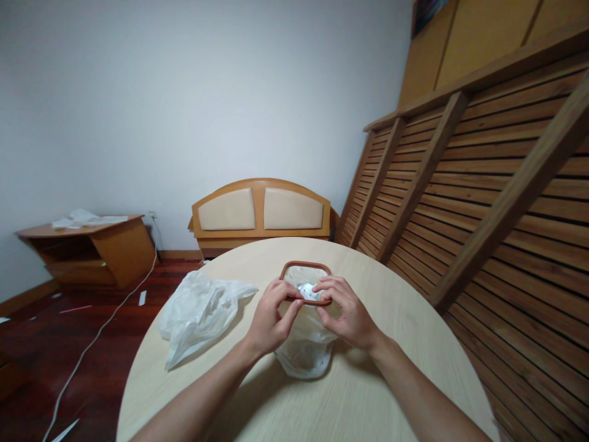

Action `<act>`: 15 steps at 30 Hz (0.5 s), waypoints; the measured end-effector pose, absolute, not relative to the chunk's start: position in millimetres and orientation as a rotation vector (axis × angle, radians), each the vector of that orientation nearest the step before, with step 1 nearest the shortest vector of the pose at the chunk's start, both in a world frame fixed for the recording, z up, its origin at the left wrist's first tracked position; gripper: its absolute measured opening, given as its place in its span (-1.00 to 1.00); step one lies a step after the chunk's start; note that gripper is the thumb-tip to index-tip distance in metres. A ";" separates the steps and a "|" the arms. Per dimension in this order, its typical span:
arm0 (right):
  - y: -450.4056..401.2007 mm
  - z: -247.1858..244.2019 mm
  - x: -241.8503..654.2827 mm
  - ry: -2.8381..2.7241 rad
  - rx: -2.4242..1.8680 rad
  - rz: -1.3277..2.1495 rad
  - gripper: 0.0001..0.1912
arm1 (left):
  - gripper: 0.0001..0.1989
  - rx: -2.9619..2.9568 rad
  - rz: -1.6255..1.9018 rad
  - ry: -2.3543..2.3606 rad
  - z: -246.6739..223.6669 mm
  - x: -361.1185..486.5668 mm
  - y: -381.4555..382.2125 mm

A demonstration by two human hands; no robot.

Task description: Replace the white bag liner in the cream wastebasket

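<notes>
Bag (197,313), white, crumpled, lies at the counter's (405,374) ten o'clock; left grip (272,316) pinches the central bin's brown rim (306,264) at seven, right grip (350,313) half-closed over it at five. Liner (294,274) is inside; full seating unclear.

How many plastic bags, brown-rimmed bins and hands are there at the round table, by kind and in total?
Plastic bags: 2 (crumpled loose bag, bin liner)
Brown-rimmed bin: 1
Hands: 2 (left hand, right hand)
Total: 5
</notes>
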State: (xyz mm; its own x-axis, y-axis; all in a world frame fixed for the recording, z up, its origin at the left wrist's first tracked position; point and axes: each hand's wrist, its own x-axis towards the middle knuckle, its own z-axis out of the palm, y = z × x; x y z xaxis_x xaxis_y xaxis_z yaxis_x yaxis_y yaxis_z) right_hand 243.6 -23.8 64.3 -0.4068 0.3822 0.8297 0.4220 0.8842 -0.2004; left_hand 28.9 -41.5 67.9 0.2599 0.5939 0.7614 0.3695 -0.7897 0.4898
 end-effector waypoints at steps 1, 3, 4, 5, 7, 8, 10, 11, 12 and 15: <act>-23.8 64.3 243.7 -2.037 -0.585 -0.047 -0.87 | -0.91 2.311 1.546 0.900 68.0 29.2 -41.9; -23.8 64.2 243.8 -2.040 -0.586 -0.045 -0.86 | -0.91 2.303 1.543 0.899 68.3 29.7 -42.3; -23.7 64.2 243.8 -2.042 -0.586 -0.042 -0.85 | -0.90 2.297 1.538 0.904 68.5 29.9 -42.5; -23.6 64.3 243.7 -2.045 -0.583 -0.038 -0.85 | -0.90 2.291 1.533 0.913 68.5 30.1 -42.7; -23.5 64.7 243.6 -2.047 -0.581 -0.020 -0.84 | -0.90 2.278 1.523 0.932 68.5 30.7 -43.2; -23.5 64.9 243.6 -2.047 -0.582 -0.010 -0.83 | -0.90 2.276 1.522 0.939 68.4 31.1 -43.4; -23.9 65.6 243.4 -2.048 -0.586 0.008 -0.82 | -0.91 2.276 1.525 0.946 68.0 32.0 -43.9; -24.2 65.9 243.3 -2.047 -0.589 0.016 -0.82 | -0.91 2.276 1.530 0.948 67.7 32.5 -44.1; -24.7 66.2 243.2 -2.046 -0.591 0.022 -0.82 | -0.91 2.276 1.537 0.951 67.5 32.9 -44.2; -26.1 66.8 243.0 -2.049 -0.600 0.037 -0.82 | -0.92 2.295 1.551 0.949 67.6 33.4 -44.5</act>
